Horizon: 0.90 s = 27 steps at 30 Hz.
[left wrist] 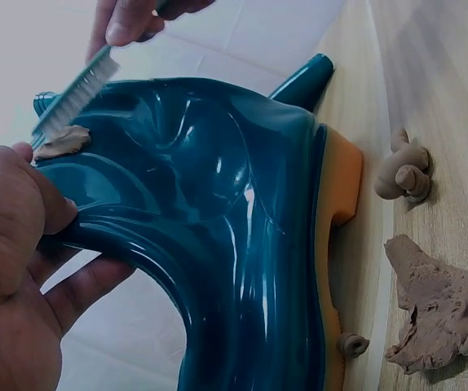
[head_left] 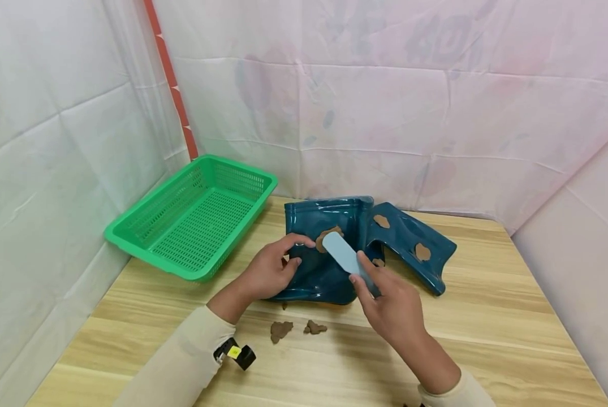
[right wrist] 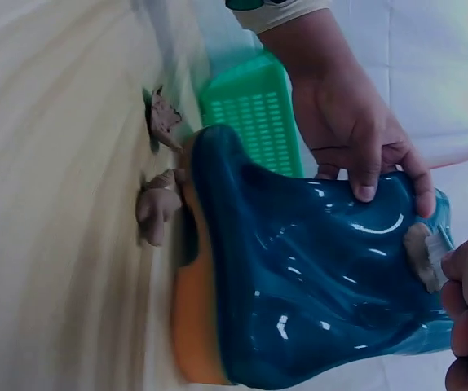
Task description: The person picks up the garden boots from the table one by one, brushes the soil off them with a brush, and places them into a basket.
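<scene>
A dark teal rubber boot [head_left: 329, 277] with an orange sole [left wrist: 344, 175] lies on the table. My left hand [head_left: 270, 268] grips the edge of its shaft, thumb and fingers on either side in the left wrist view. In my right hand [head_left: 392, 302] is a pale blue-grey brush [head_left: 340, 251]. Its white bristles [left wrist: 75, 102] touch a brown clay-like patch [right wrist: 420, 251] on the boot's shaft. Beside it lies a second teal boot [head_left: 405, 237], with several brown patches on it.
At the left stands a green plastic basket [head_left: 197, 226] with perforated sides. Brown lumps [head_left: 281, 330] of the clay-like stuff lie on the wooden table [head_left: 487, 316] in front of the boot. White cloth [head_left: 375, 113] hangs behind and at both sides.
</scene>
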Available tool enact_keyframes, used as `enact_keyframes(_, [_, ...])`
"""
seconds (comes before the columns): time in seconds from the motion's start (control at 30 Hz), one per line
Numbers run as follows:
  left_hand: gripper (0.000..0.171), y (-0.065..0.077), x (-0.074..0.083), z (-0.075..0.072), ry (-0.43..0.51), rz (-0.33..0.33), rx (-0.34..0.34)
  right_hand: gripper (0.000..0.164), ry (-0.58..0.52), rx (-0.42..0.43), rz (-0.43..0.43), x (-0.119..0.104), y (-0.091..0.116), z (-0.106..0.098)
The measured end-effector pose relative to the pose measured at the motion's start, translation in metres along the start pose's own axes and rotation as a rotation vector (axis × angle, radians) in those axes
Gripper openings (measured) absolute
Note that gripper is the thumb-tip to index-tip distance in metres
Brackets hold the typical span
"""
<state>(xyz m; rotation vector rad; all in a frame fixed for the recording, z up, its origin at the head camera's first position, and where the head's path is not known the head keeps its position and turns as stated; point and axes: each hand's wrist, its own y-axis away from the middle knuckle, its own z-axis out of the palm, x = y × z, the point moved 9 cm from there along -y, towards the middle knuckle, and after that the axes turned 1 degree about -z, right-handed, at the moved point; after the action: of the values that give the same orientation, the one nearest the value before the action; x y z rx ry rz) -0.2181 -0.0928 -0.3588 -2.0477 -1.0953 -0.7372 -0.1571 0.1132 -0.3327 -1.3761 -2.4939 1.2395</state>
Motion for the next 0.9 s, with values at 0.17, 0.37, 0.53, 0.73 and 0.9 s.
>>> enact_keyframes(0.17, [0.044, 0.001, -0.002, 0.002, 0.013, -0.008, -0.008, 0.05, 0.005, -0.137, 0.05, 0.002, 0.01, 0.017])
enact_keyframes(0.37, [0.044, 0.001, -0.003, 0.001, 0.039, -0.013, -0.004, 0.047, -0.028, -0.113, 0.012, 0.001, 0.014, 0.01])
enact_keyframes(0.53, [0.044, 0.0, -0.001, 0.002, 0.046, -0.017, -0.01, 0.046, -0.065, 0.029, -0.057, -0.006, 0.003, -0.004])
enact_keyframes(0.73, [0.044, 0.001, 0.0, 0.003, 0.048, -0.015, -0.011, 0.05, -0.009, -0.135, 0.033, -0.004, 0.011, 0.022])
enact_keyframes(0.9, [0.044, 0.0, 0.0, 0.001, 0.039, -0.013, 0.001, 0.048, -0.061, -0.188, 0.028, -0.008, 0.019, 0.025])
